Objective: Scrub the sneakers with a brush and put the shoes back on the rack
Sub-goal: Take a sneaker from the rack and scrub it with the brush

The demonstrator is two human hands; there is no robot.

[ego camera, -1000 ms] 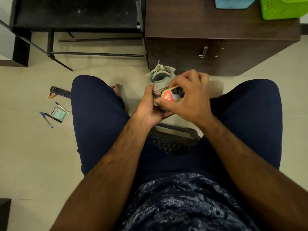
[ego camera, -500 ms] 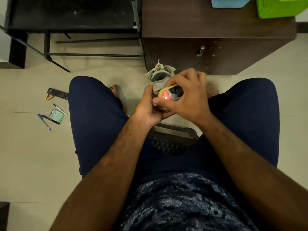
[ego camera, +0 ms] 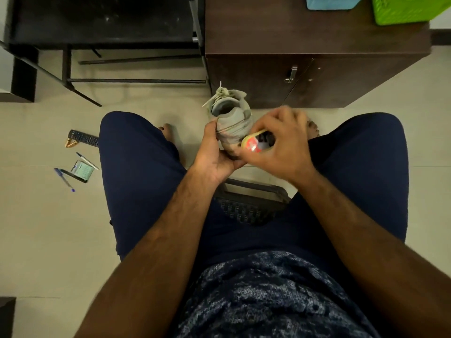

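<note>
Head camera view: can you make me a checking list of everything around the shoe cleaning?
Surface: pale tiled floor.
Job's things: grey sneaker held up between the knees; brush against its side.
Clutter: remote, pens and a small packet lying on the floor to the person's left.
Hands: left hand grips the sneaker; right hand grips the brush.
Cables: nothing seen.
Surroundings: brown cabinet ahead with a green basket on top; black stand beside it; dark seat under the person.
</note>
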